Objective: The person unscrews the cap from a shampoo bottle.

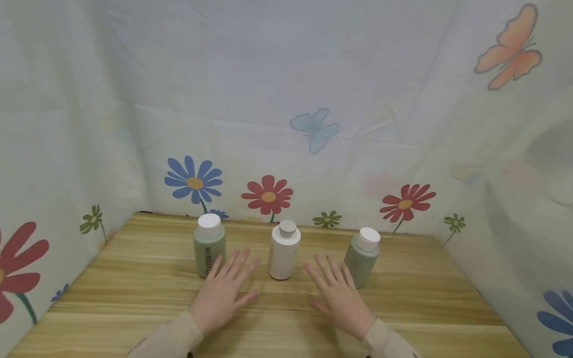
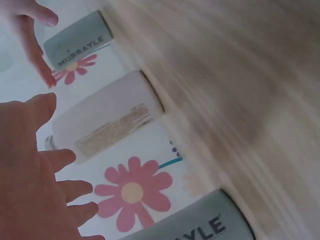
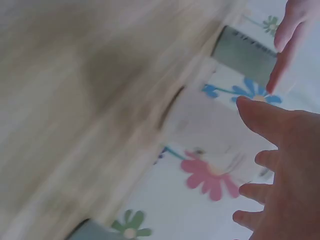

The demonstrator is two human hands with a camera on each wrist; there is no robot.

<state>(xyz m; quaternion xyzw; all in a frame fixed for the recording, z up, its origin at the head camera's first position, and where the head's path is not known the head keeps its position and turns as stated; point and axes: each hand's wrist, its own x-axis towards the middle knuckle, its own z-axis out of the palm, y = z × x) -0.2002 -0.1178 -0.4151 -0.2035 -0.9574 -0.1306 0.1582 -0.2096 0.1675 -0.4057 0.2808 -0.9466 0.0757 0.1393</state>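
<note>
Three capped bottles stand upright in a row on the wooden table [image 1: 277, 318]. On the left is a green bottle [image 1: 207, 248] with a white cap and dark lettering. A white bottle [image 1: 284, 252] with a greyish cap stands in the middle, its printed label facing the left wrist view. At the right is another green bottle [image 1: 360, 262], white-capped. My left hand [image 1: 221, 296], fingers spread, hovers in front of the left green bottle and overlaps its lower edge. My right hand [image 1: 340, 298] is spread likewise, before the right green bottle. Neither hand holds anything.
A pale cloth [image 1: 250, 124] printed with flowers and butterflies hangs behind the table and along both its sides. The bottles stand near the table's back edge, close to this cloth.
</note>
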